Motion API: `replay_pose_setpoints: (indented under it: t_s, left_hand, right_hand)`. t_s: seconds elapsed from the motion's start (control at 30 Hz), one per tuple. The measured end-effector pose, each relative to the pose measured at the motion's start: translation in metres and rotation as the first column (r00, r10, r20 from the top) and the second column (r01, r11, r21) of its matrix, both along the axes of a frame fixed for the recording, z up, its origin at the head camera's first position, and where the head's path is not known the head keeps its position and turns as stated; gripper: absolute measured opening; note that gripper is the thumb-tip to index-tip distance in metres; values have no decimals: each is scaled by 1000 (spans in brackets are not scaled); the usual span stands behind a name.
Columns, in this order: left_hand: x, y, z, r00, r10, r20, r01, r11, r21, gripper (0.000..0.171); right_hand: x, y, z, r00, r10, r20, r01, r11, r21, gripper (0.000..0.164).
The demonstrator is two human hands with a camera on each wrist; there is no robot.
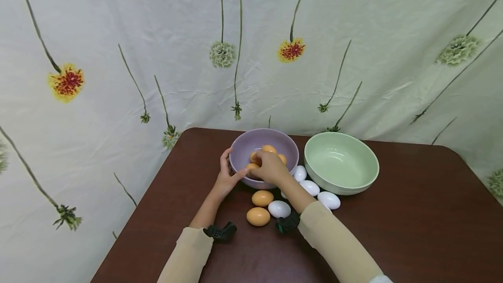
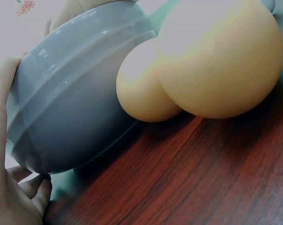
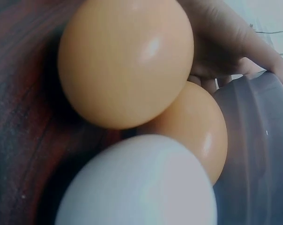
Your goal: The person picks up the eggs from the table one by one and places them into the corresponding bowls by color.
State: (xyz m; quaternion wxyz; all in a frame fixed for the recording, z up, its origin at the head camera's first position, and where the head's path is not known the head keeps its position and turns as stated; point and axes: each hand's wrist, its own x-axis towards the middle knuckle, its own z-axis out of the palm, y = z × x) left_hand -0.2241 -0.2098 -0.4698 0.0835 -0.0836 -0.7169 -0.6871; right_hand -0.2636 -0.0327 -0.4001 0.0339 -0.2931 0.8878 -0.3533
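Note:
A purple bowl with several brown eggs inside stands at the back of the table. At its left side my left hand grips it, thumb at the rim and fingers along the outer wall. My right hand reaches over the near rim, its curled fingers holding a brown egg that they partly cover. Two more brown eggs, one nearer and one closer to the bowl, lie in front of it beside a white egg. Both wrist views show eggs close up against the bowl's outer wall.
To the right stands a green bowl, with no eggs visible in it. Several white eggs lie between the two bowls and near the right forearm. The dark brown table ends at a flower-printed cloth hanging behind it.

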Motion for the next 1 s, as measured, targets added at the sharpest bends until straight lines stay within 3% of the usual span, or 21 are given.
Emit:
replay_pose_setpoints:
  t_s: [0.17,0.4,0.63,0.87,1.0]
  left_hand:
    - [0,1,1,1000,-2,-22,2,1000,-7,84]
    - [0,1,0,1000,11,10,-11,999,-30,82]
    - [2,1,10,999,-1,51,3,999,-32,82]
    - [17,6,35,999,-12,46,14,999,-53,80]
    - [19,8,36,999,-15,39,17,999,-48,80]
  right_hand:
    - [5,5,1,1000,-7,-23,2,979,-204,31]
    - [21,12,5,999,35,10,-29,935,-354,29]
    - [39,17,9,998,47,39,-31,941,-336,26]
    - [51,22,11,994,106,23,-91,933,-347,21]
    - [59,25,10,991,131,8,-119,923,-366,21]
